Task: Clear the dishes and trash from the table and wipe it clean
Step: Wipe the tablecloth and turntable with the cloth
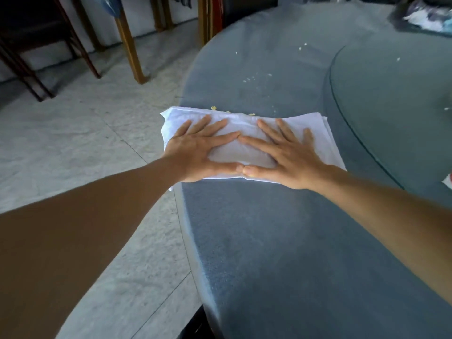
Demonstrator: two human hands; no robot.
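We press a folded white cloth (247, 140) flat on the grey table (281, 253) with both hands. Our left hand (200, 152) lies on the cloth's left half, fingers straight and spread, palm down. Our right hand (283, 157) lies on the right half in the same way, fingers straight and fanned out. The two forefingers meet tip to tip over the middle of the cloth, and the thumbs touch at its near edge. Neither hand curls round anything.

The cloth sits near the table's left rim, and its left end hangs slightly over the edge above the pale marble floor (73, 143). Yellowish crumbs (214, 108) lie just against the far edge of the cloth. More small white crumbs (248, 79) are scattered farther out on the table. To the right is a round glass turntable (391, 106). At the far right corner lies a blurred heap of rubbish (425, 15); we cannot tell what it holds. Wooden chair legs (129, 45) stand on the floor beyond.
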